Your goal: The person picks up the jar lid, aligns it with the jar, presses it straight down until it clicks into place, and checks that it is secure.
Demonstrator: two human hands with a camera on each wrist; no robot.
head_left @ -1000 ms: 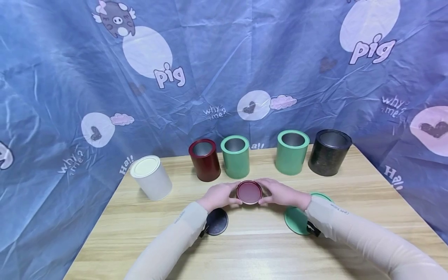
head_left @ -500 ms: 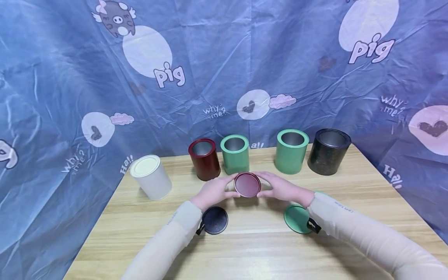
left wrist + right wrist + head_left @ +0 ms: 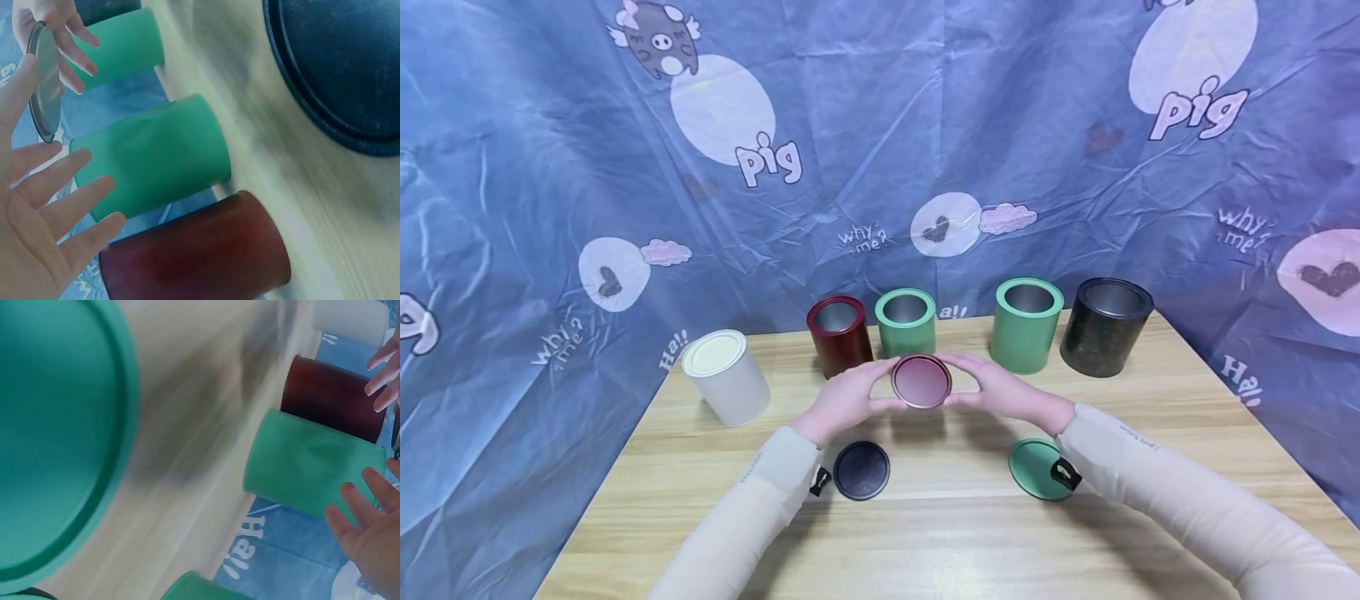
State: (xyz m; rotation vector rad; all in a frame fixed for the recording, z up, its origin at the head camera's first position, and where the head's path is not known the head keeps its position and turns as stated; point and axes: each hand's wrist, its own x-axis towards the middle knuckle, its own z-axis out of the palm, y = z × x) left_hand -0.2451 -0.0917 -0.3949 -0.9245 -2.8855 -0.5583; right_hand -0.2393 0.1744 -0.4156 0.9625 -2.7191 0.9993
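Note:
A dark red lid [image 3: 922, 382] is held up in the air between both hands, its top face turned toward the head camera. My left hand [image 3: 846, 400] pinches its left edge with thumb and forefinger. On the opposite edge, my right hand [image 3: 1003, 392] does the same. The left wrist view shows the lid edge-on [image 3: 47, 81], with the left hand's other fingers spread apart. Behind the hands stand an uncovered red can [image 3: 841, 333] and an uncovered green can [image 3: 907, 333]; the lid and fingers overlap their lower parts in the head view.
A second green can [image 3: 1021, 342] and a black can [image 3: 1105, 337], both lidless, stand back right. At the left is a white can [image 3: 733, 387] with its lid on. A black lid [image 3: 862, 472] and a green lid [image 3: 1036, 467] lie on the wooden table [image 3: 925, 550] below the forearms.
Both hands have raised the red lid off the table area and carried it away from the body and slightly left, toward the red and green cans. The cans and lying lids stay put.

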